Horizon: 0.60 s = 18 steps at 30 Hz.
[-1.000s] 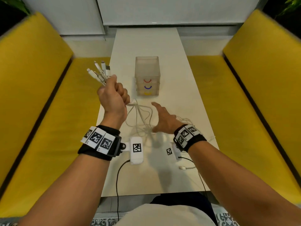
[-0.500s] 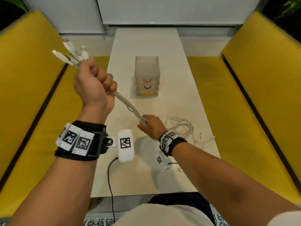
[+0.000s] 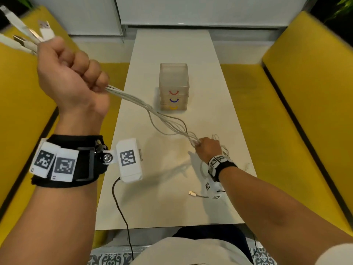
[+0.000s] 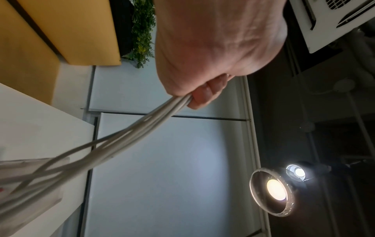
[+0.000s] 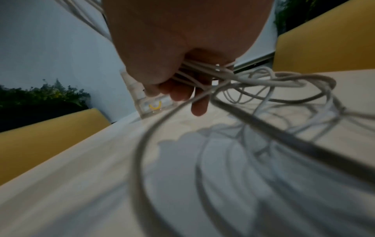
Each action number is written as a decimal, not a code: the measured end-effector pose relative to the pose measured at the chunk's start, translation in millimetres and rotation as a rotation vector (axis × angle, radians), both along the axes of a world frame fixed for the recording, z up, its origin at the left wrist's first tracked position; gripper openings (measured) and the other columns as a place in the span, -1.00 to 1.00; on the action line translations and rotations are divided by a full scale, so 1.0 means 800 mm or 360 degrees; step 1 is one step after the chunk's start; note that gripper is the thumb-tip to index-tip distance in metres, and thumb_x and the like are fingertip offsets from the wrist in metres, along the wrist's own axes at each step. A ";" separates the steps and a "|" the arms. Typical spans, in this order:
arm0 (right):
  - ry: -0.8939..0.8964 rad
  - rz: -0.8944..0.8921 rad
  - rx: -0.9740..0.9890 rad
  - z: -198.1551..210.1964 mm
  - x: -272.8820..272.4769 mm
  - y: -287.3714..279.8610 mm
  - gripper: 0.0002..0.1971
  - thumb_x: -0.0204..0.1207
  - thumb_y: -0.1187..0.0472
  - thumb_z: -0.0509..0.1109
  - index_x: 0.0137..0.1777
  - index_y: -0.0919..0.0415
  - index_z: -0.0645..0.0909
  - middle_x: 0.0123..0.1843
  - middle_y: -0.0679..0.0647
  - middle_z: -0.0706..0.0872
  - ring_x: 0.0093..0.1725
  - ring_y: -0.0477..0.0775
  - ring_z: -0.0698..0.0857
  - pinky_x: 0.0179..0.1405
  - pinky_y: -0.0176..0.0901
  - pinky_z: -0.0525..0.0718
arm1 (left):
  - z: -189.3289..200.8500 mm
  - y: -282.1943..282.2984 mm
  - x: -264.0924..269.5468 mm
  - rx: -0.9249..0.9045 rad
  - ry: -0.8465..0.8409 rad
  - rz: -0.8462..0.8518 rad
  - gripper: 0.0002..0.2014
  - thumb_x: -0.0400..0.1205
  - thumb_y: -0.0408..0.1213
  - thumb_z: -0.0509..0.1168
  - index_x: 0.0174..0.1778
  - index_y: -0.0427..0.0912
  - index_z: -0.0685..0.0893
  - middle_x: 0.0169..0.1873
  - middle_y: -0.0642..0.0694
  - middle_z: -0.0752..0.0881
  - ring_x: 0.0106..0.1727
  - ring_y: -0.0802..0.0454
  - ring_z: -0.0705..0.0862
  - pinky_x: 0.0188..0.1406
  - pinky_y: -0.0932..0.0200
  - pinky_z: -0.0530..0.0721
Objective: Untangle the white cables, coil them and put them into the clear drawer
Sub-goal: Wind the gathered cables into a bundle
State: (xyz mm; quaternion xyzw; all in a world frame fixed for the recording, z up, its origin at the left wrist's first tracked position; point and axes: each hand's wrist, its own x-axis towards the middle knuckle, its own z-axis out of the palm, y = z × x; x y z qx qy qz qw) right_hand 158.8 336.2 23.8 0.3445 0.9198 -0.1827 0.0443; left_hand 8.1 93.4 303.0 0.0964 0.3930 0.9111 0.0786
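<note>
My left hand [image 3: 70,73] is raised high at the left, fisted round a bundle of white cables [image 3: 145,108]; their plug ends [image 3: 24,33] stick out above the fist. The strands run down to the right to my right hand [image 3: 207,149], which grips them low over the table, fingers curled round them [image 5: 194,75]. Loose loops [image 5: 284,86] trail behind the right hand on the tabletop. In the left wrist view the left hand [image 4: 202,89] clamps the cables [image 4: 129,137]. The clear drawer unit [image 3: 173,87], with red, blue and yellow handles, stands mid-table, all drawers closed.
The narrow white table [image 3: 172,207] runs between two yellow benches [image 3: 305,111]. One cable plug [image 3: 193,193] lies near the front right. A black wrist-camera cord [image 3: 122,213] hangs over the front edge. A wall closes the table's far end.
My left hand has lifted up and to the left, pulling the cables taut. My right hand closed on the strands, then slid along them to the right and toward me.
</note>
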 end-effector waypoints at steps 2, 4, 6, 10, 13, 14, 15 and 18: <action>0.0100 -0.0101 -0.0063 0.007 -0.002 0.017 -0.68 0.67 0.01 0.29 -0.17 0.23 0.68 -0.10 0.25 0.81 -0.03 0.33 0.76 0.10 0.01 0.60 | -0.001 -0.015 -0.014 0.0039 0.0015 -0.0136 -0.59 0.84 -0.23 -0.03 -0.37 -0.01 0.12 -0.57 0.05 0.14 -0.62 0.10 0.12 -0.67 0.27 0.23; 0.0125 -0.0133 -0.0064 0.010 -0.004 0.029 -0.61 0.65 -0.11 0.30 -0.14 0.20 0.73 -0.12 0.19 0.80 -0.04 0.29 0.75 0.18 0.04 0.56 | -0.003 -0.033 -0.022 -0.0061 0.0059 -0.0318 -0.55 0.89 -0.20 -0.16 -0.39 -0.04 0.18 -0.61 0.05 0.22 -0.66 0.12 0.22 -0.69 0.28 0.34; 0.0099 -0.0173 -0.0046 0.010 -0.003 0.037 -0.55 0.65 -0.21 0.28 -0.17 0.15 0.73 -0.20 0.13 0.79 -0.12 0.25 0.75 0.32 0.09 0.47 | -0.006 -0.039 -0.025 -0.0154 0.0118 -0.0350 -0.62 0.89 -0.23 -0.18 -0.30 -0.04 0.07 -0.61 0.05 0.22 -0.66 0.13 0.25 -0.69 0.29 0.37; 0.0308 -0.0400 -0.0371 0.020 -0.007 0.035 -0.54 0.69 -0.10 0.30 -0.34 0.19 0.62 -0.31 0.17 0.72 -0.27 0.26 0.68 -0.32 -0.10 0.53 | -0.001 -0.011 -0.010 0.0215 0.0111 -0.0113 -0.63 0.74 -0.29 0.07 -0.31 0.00 0.06 -0.57 0.05 0.12 -0.64 0.13 0.09 -0.69 0.31 0.20; 0.0397 -0.0417 -0.0342 0.023 -0.010 0.029 -0.58 0.68 0.02 0.30 -0.41 0.16 0.47 -0.33 0.15 0.66 -0.27 0.24 0.64 -0.40 -0.13 0.42 | -0.003 0.009 0.020 -0.0034 0.0037 -0.0013 -0.60 0.77 -0.25 0.05 -0.38 0.00 0.10 -0.56 0.04 0.09 -0.56 0.05 0.02 -0.60 0.20 0.10; 0.0368 -0.0395 -0.0318 0.022 -0.009 0.029 -0.63 0.65 0.02 0.31 -0.37 0.16 0.48 -0.30 0.15 0.68 -0.23 0.26 0.67 -0.37 -0.12 0.45 | -0.008 0.016 0.027 -0.0074 0.0014 -0.0022 -0.59 0.78 -0.24 0.04 -0.40 0.01 0.11 -0.56 0.04 0.09 -0.56 0.04 0.01 -0.60 0.17 0.09; 0.0290 -0.0352 -0.0303 0.020 -0.007 0.027 -0.68 0.62 0.02 0.33 -0.30 0.16 0.48 -0.23 0.15 0.70 -0.16 0.28 0.70 -0.29 -0.10 0.49 | -0.015 0.022 0.033 -0.0103 -0.0006 -0.0040 -0.58 0.79 -0.23 0.05 -0.42 0.01 0.13 -0.57 0.03 0.09 -0.55 0.04 0.02 -0.60 0.15 0.08; -0.0055 -0.0161 -0.0332 0.010 0.003 0.026 -0.76 0.54 -0.01 0.43 0.05 0.12 0.55 0.13 0.12 0.72 0.17 0.24 0.69 0.14 0.03 0.50 | -0.043 0.041 0.044 -0.0197 -0.0100 -0.0121 -0.58 0.79 -0.23 0.07 -0.41 0.02 0.15 -0.57 0.02 0.09 -0.55 0.04 0.01 -0.60 0.16 0.04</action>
